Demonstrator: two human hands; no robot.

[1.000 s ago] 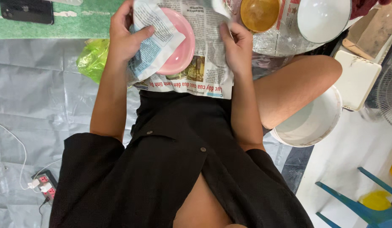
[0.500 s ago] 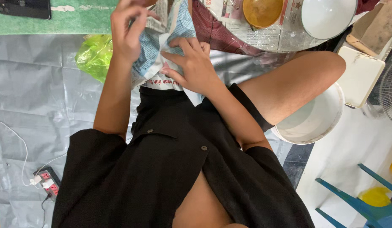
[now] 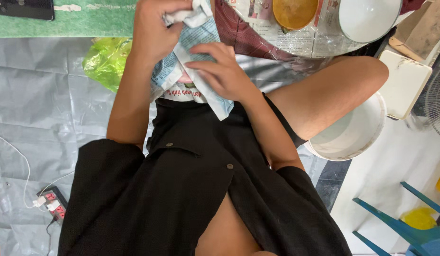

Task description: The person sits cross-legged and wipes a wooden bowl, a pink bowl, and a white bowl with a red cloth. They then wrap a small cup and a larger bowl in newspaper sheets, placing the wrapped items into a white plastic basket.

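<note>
— Left hand (image 3: 156, 33): what has it got?
— Its fingers are closed round the crumpled top of a newspaper-wrapped bundle (image 3: 191, 71), held above the lap.
— And the right hand (image 3: 220, 71)?
— Laid flat against the bundle's front, fingers spread and pressing the paper; a bit of pink shows beneath.
— Around it?
— Just beyond, a newspaper-covered tray (image 3: 305, 45) carries an orange bowl (image 3: 294, 12) and a white bowl (image 3: 369, 19). A green plastic bag (image 3: 106, 61) lies on the grey sheet (image 3: 40, 104) beside the left forearm.
</note>
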